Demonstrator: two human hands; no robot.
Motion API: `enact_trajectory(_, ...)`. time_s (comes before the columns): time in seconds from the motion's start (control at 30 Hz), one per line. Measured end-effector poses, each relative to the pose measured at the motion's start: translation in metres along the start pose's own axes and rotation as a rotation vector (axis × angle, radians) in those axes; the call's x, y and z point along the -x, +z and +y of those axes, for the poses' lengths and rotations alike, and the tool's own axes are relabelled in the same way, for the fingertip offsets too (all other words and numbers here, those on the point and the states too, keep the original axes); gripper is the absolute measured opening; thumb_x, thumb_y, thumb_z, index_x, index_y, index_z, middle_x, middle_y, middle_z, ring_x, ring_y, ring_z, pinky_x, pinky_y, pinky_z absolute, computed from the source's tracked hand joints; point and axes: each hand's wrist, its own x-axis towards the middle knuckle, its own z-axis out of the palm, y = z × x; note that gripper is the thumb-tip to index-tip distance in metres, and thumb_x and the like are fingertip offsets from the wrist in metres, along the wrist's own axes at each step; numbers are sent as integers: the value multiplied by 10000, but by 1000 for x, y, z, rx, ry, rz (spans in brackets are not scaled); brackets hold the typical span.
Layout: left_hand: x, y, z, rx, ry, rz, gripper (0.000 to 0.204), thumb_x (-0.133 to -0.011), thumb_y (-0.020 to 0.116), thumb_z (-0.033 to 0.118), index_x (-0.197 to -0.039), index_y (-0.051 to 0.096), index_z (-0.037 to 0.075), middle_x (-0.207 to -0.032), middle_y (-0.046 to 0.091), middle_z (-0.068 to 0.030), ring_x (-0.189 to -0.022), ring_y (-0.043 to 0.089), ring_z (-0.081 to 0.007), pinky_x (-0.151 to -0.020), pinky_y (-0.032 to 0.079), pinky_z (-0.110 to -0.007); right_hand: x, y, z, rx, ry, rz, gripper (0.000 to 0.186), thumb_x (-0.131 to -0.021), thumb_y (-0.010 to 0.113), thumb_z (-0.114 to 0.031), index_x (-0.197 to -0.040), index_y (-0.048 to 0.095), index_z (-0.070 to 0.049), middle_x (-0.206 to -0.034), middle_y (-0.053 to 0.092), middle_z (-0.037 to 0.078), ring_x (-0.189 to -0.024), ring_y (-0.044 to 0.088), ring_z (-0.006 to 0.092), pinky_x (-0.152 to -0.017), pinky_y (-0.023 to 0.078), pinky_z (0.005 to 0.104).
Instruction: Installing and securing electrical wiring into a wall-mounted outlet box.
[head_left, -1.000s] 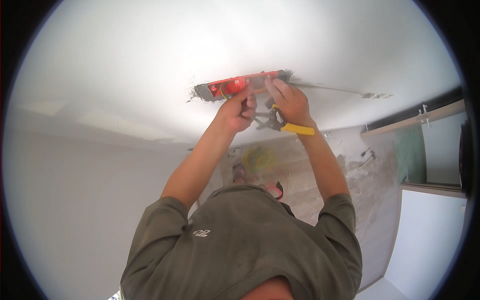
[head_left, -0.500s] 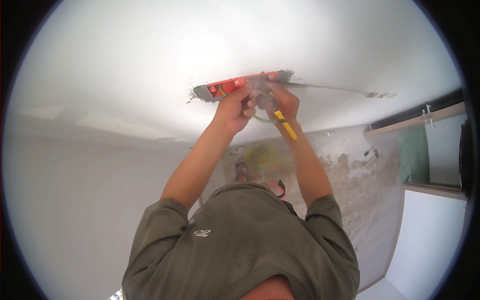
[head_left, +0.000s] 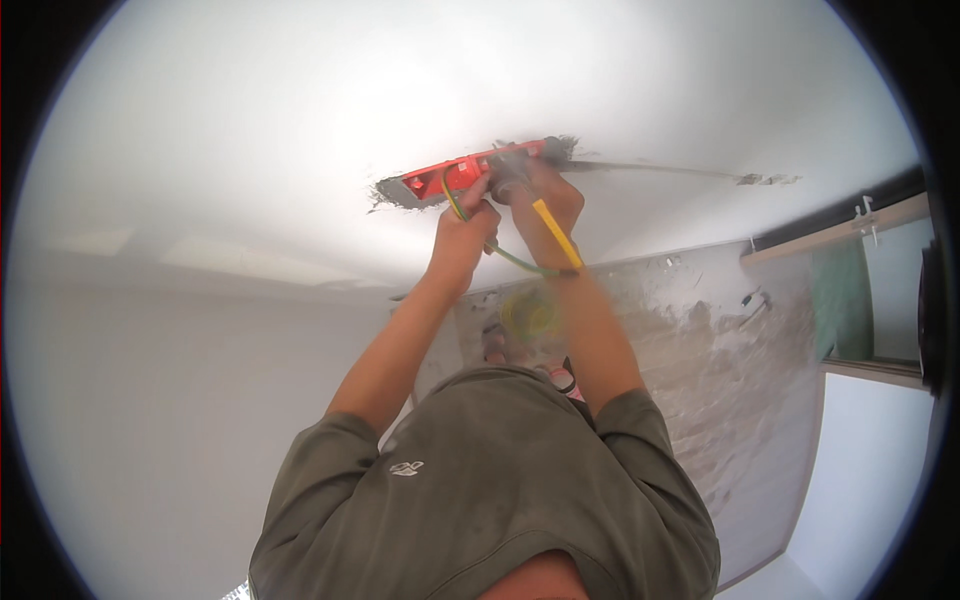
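A red electrical box (head_left: 440, 175) sits in a rough-edged slot in the white surface. My left hand (head_left: 462, 230) is just beneath it, fingers curled round a green-and-yellow wire (head_left: 512, 256) that comes out of the box and loops down across my right forearm. My right hand (head_left: 555, 200) is closed on a tool with a yellow handle (head_left: 556, 232), its dark head up at the right half of the box. The tool's head and my right fingertips are blurred, so what they touch there is unclear.
A narrow groove (head_left: 665, 170) runs right from the slot. Beyond my arms are a mottled, patched surface (head_left: 710, 400), a blurred yellow coil (head_left: 530, 315) and pinkish items. On the right are a wooden rail (head_left: 840, 225) with white fittings and a pale panel (head_left: 865, 450).
The tool's yellow handle has swung from nearly level to steeply slanted. My right arm has shifted left, my left hand slightly left, and the wire's loop now shows below my hands.
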Motion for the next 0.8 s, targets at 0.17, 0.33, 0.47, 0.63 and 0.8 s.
enact_trajectory(0.17,-3,-7,16,451,-159,-303,566,-810,482,80,-1371,408,64,-615,381,16,-549,388,-111,-620,367,-283,-2,-3,14,104,-212,24,281,-696,687,-145,-959,626,-67,-760,630,82,-629,637,283,-511,496,369)
enact_trajectory(0.33,-5,12,29,888,-245,-546,78,-861,493,119,-927,533,111,-591,384,25,-531,386,-116,-645,393,-299,5,5,29,94,-203,-24,352,-704,680,-156,-1046,623,-91,-783,625,70,-609,630,271,-506,499,353)
enact_trajectory(0.47,-3,25,29,1035,-252,-470,98,-865,492,117,-775,465,89,-599,388,12,-542,401,-119,-678,419,-309,8,-10,20,-18,-189,-5,378,-740,672,-164,-1109,620,-104,-856,634,84,-674,641,276,-559,515,339)
enact_trajectory(0.63,-5,26,23,1317,-262,-586,103,-831,500,69,-927,533,51,-660,427,1,-596,413,-127,-675,409,-283,21,-32,19,-109,-369,125,401,-760,628,-42,-1160,600,-57,-1083,646,116,-832,652,284,-692,542,345)
enact_trajectory(0.8,-8,24,30,1418,-333,-573,157,-794,520,45,-707,392,63,-635,368,-12,-593,400,-135,-735,435,-277,16,-59,34,32,-580,-71,450,-719,611,-13,-1168,594,-42,-1225,610,112,-949,639,260,-784,534,353)
